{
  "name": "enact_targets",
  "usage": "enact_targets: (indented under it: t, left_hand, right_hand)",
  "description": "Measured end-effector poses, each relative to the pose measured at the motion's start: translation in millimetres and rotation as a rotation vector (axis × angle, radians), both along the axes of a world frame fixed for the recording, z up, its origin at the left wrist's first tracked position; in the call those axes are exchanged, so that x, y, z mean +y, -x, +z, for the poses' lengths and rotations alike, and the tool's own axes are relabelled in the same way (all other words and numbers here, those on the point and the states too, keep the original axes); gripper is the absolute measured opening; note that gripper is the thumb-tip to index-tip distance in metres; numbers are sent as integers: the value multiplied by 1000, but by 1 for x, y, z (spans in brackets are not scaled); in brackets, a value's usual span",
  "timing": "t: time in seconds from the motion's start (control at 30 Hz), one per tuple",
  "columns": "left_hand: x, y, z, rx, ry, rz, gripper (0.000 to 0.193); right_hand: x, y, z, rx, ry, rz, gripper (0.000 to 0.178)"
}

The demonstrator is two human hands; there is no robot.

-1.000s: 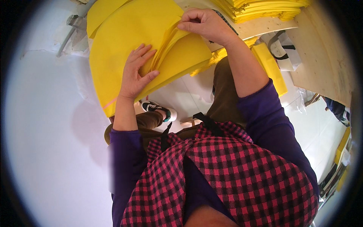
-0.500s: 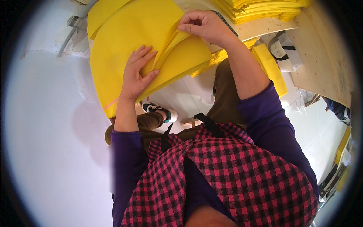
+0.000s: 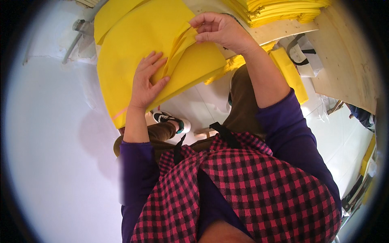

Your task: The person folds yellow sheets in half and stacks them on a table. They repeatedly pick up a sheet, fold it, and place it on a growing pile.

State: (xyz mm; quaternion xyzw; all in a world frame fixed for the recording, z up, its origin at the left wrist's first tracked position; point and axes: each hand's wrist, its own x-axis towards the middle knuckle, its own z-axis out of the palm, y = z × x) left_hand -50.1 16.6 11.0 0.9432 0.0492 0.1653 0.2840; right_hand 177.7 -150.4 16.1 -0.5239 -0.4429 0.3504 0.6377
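Note:
A broad pile of yellow, fabric-like sheets [image 3: 137, 44] lies in front of me, with its layers lifted and fanned apart near its right side. My left hand [image 3: 148, 81] rests flat on the pile with fingers spread, its thumb beside the fold of the raised layers. At the upper right of the pile, my right hand [image 3: 212, 28] has the edges of the lifted yellow sheets [image 3: 182, 42] between its thumb and bent fingers. Thumb and forefinger stand a little apart, and how firmly they grip is hard to see.
A thick stack of folded yellow sheets [image 3: 279, 12] sits on a wooden board [image 3: 279, 31] at the upper right. More yellow material [image 3: 288, 73] hangs or stands below it. A white wall [image 3: 56, 133] rises on the left, with a metal pipe fitting [image 3: 83, 26] near the pile.
My right thumb and fingers have moved from a tight pinch to a wider hold, and the lifted layers are fanned out more. My left hand has hardly moved.

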Motion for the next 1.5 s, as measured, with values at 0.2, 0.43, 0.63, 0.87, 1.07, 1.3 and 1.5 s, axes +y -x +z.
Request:
enact_targets:
  t: [0.2,0.43,0.63,0.87,1.07,1.3,1.5]
  left_hand:
    - [1,0,1,10,-6,-6,46]
    - [-1,-1,2,18,7,7,46]
    - [-3,-1,4,13,11,1,46]
    - [-4,-1,4,8,14,5,45]
    - [-1,0,0,-15,46,2,44]
    - [-1,0,2,1,-30,-14,46]
    - [-4,-1,4,17,-36,1,46]
  right_hand:
    - [3,0,-3,0,-108,-30,42]
    - [2,4,1,3,-86,-60,46]
    - [1,7,5,13,-93,-59,47]
    - [1,7,3,25,-119,-48,44]
    - [0,6,3,82,-193,-2,39]
    - [4,7,2,24,-179,30,40]
    - [10,13,1,26,-185,6,39]
